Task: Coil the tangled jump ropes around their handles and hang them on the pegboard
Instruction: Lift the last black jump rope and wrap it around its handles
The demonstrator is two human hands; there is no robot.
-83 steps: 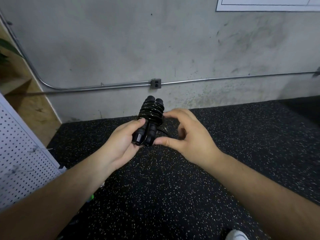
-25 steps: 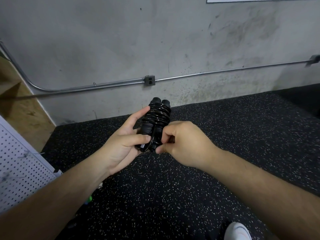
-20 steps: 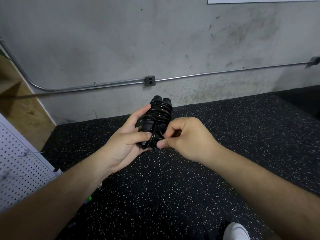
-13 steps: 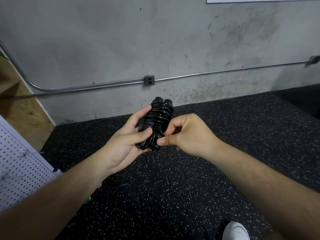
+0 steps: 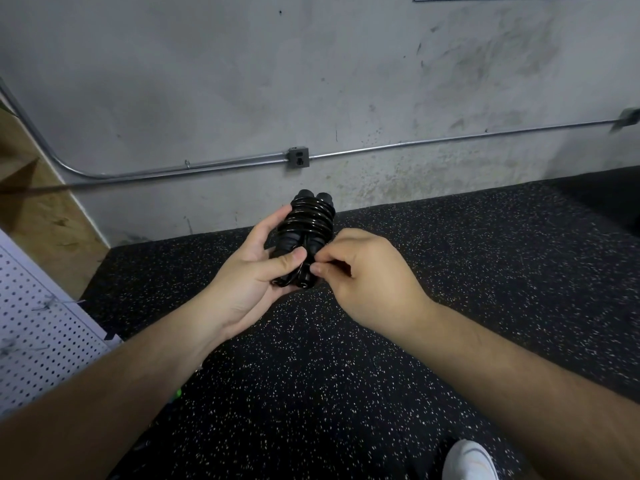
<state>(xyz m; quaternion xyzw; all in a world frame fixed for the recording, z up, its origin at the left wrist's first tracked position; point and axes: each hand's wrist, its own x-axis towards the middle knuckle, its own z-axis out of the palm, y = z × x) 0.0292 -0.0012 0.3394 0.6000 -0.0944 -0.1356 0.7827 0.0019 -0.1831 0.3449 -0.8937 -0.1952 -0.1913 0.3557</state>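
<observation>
since half a second ago the right hand [image 5: 367, 275] has closed in on the bottom of the bundle, its thumb and forefinger drawing together where they were a little apart.

in the head view, the jump rope [image 5: 306, 233] is held in the air below the outlet box [image 5: 298, 157], just under it in the frame, with its two handles side by side and the glossy cord wound in tight turns around their upper part. the left hand [image 5: 256, 275], below and left of the outlet box, grips the handles: fingers curled behind, thumb pressed across the front near the lower ends. the right hand, below and right of the outlet box, pinches the cord at the bundle's lower end between thumb and forefinger, its other fingers curled in. whether the cord's end is already tucked under a wrap we cannot tell; it is black on black there.

the risk, as we judge it, is the coil springing loose. the cord looks stiff and slick, so if the pinch lets go before the end is locked, or the left thumb lifts, the turns could unwind. the pegboard [image 5: 38, 323] stands far down-left of the outlet box, and a loose end could come undone on the way over.
</observation>
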